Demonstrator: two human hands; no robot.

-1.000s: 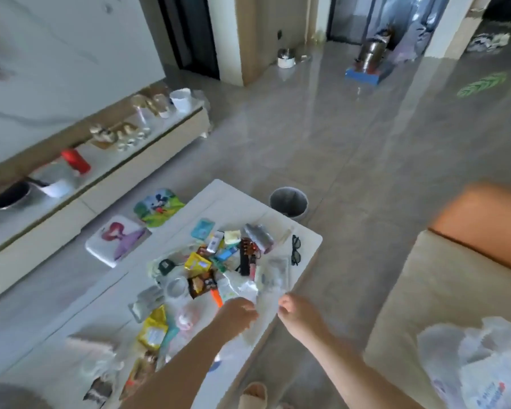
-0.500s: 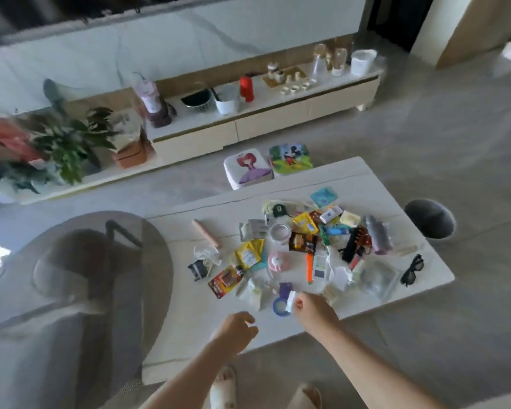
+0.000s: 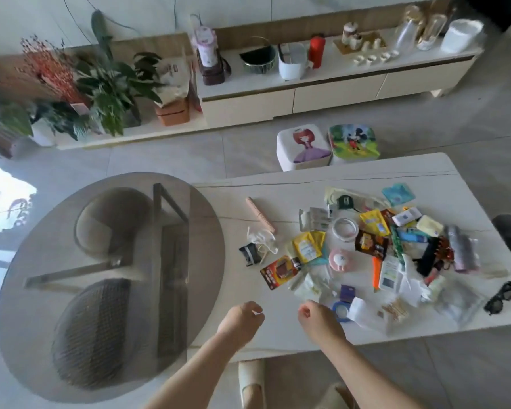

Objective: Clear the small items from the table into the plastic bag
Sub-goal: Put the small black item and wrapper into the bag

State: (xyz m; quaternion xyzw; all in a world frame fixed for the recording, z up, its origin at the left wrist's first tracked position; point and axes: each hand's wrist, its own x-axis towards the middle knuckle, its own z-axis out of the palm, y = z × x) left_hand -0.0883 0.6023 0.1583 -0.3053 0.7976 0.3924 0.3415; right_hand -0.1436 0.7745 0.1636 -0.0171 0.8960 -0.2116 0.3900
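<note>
Both curled bare hands, left hand (image 3: 242,319) and right hand (image 3: 317,319), have drawn nearer over the white rectangular marble-look table (image 3: 278,335); whether they grasp anything, I cannot tell.

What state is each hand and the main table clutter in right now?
left hand: loosely curled over the table edge, apparently empty
right hand: curled, beside the blue tape roll
small items: still piled on the white table
sunglasses: lying folded near the right edge

Living room, grey tiled floor (image 3: 165,160), daylight glare at 9 o'clock.
Low cabinet (image 3: 337,93) at 12 under marble wall (image 3: 130,13); round glass table (image 3: 109,284) at 8.
</note>
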